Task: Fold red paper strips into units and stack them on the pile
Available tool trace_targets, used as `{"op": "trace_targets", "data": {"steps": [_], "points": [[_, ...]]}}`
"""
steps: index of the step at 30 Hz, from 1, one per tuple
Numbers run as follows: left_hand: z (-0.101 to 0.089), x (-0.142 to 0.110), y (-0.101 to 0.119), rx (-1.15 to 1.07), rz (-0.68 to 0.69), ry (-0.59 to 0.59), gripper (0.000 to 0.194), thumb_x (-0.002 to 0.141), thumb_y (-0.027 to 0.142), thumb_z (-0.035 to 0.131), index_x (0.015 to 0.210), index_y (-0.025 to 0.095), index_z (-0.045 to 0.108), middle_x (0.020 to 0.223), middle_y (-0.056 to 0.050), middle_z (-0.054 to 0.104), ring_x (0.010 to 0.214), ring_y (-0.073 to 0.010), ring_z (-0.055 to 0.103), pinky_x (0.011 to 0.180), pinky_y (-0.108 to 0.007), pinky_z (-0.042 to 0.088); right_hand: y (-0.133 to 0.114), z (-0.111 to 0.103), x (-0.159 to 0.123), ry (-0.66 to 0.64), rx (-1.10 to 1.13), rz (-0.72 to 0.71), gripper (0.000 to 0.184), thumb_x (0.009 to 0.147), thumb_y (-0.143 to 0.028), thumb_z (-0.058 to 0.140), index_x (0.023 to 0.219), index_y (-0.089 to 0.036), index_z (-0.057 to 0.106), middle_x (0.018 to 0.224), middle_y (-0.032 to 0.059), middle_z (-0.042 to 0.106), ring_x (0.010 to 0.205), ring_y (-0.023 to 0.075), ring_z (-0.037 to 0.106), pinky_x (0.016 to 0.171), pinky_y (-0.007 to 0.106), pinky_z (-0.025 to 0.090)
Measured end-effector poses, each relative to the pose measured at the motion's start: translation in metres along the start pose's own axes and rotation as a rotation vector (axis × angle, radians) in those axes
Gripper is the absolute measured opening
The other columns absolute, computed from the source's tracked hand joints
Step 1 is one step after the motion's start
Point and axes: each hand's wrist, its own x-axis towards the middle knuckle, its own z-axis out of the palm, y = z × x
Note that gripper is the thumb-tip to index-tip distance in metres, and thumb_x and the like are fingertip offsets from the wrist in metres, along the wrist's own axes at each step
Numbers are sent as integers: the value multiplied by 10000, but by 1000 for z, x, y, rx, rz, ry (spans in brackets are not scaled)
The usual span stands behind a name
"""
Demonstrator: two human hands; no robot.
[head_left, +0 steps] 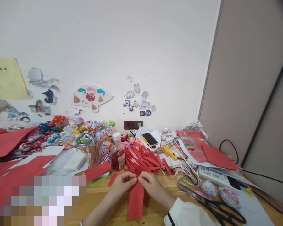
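Note:
A strip of red paper (pixel 135 204) hangs down toward me over the wooden table, its upper end pinched between both hands. My left hand (pixel 126 182) grips it from the left, thumb and fingers together. From the right, my right hand (pixel 149 183) pinches the same end, the two thumbs nearly meeting. Just beyond my fingers lies a heap of folded red paper strips (pixel 141 155). Another piece of red paper (pixel 112 179) rests partly behind my left hand.
Black-handled scissors (pixel 217 204) lie at the right, near crumpled paper balls (pixel 208 188) and a coiled cord (pixel 190 175). A bottle of red liquid (pixel 118 153), a container of paper flowers (pixel 93 155), a phone (pixel 150 139) and a yellow glue gun (pixel 170 153) stand or lie farther back.

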Motion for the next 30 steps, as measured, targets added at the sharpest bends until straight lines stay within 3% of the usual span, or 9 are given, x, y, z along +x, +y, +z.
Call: {"op": "trace_targets", "data": {"steps": [9,14,22,30], "points": [[0,-4,-1,-197,-168,-54,367,601,490,599,606,125,557,529,22,530,493,-92,487,472,-188,345,3,0,1,37,-114,-23,222,775,-236,413,575,-151,453,532,-45,387,518,86,363,479,188,259],[1,-3,-2,-168,-161,-50,331,522,422,690,590,122,568,503,33,528,460,-77,471,475,-191,345,8,2,1,38,-165,-34,211,764,-204,410,562,-150,441,514,-50,381,510,80,366,473,180,251],[-2,0,-9,-162,-154,-49,319,510,402,705,582,115,585,490,25,537,452,-77,467,474,-198,334,11,3,1,25,-197,-39,195,754,-194,420,564,-152,445,511,-51,387,499,76,363,471,179,249],[-7,4,-8,-18,-54,-49,347,463,397,725,613,98,635,561,-12,611,527,-105,506,548,-222,364,9,1,1,-32,-54,-10,229,793,-270,406,601,-152,446,568,-38,406,563,91,398,508,181,290]]}}
